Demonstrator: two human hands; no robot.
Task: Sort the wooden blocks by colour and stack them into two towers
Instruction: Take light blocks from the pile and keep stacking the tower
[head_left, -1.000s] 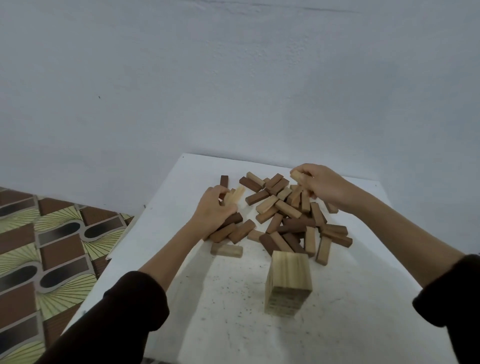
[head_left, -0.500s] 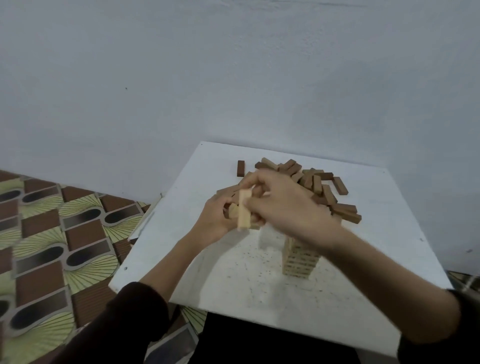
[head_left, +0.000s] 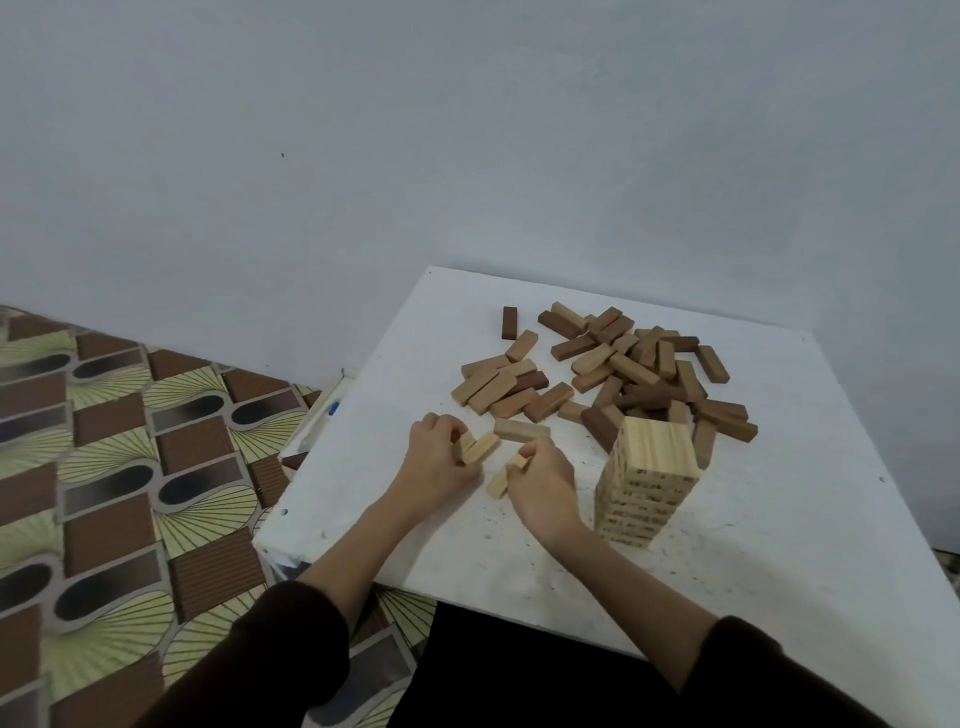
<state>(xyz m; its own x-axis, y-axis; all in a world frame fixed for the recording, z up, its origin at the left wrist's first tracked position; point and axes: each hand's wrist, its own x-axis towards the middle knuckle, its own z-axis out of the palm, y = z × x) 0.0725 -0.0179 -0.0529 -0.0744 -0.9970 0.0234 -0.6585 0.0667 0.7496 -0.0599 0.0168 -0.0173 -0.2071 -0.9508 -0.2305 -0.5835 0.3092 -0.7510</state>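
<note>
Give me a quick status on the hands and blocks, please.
Left hand holds pale blocks. Right hand pinches single pale block. Pale tower standing, mixed pile behind.

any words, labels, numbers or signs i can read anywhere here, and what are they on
None can be read.
The pale tower shows rows of dark marks on its side, too small and blurred to read.
The loose blocks, the white table and the wall carry no text.
</note>
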